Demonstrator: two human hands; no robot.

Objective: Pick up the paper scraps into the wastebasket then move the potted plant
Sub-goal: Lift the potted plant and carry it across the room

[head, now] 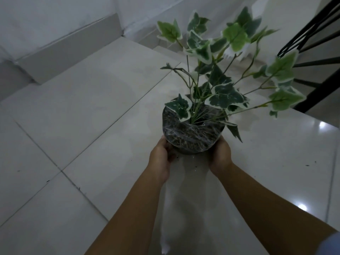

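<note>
Nearest the camera, two bare forearms reach forward over the glossy white tiled floor point(77, 100). The left hand point(159, 159) and the right hand point(219, 155) each press against one side of the round dark pot wrapped in clear crinkled plastic point(193, 133), so each grip is clamped on the pot, palms on its lower wall, fingers mostly hidden beneath it. The pot seems to be held just above the floor or right at it; which of the two cannot be told. From it rise thin stems bearing green ivy-shaped leaves edged in white point(226, 96), and they lean up and to the right.

The plastic wrap is the first worry: it looks slick, and palms squeezing film instead of the pot wall could slide, letting the pot drop and spill its dark filling. A few dark specks already lie on the tiles near the hands. The leaning foliage puts weight off-centre, so a loose hold could let the pot tip to the right.

Farther off, the black metal stair railing point(312, 39) stands close behind the outermost leaves; carrying the plant that way could snag the stems. No paper scraps or wastebasket show here, so that part appears done or out of view.
</note>
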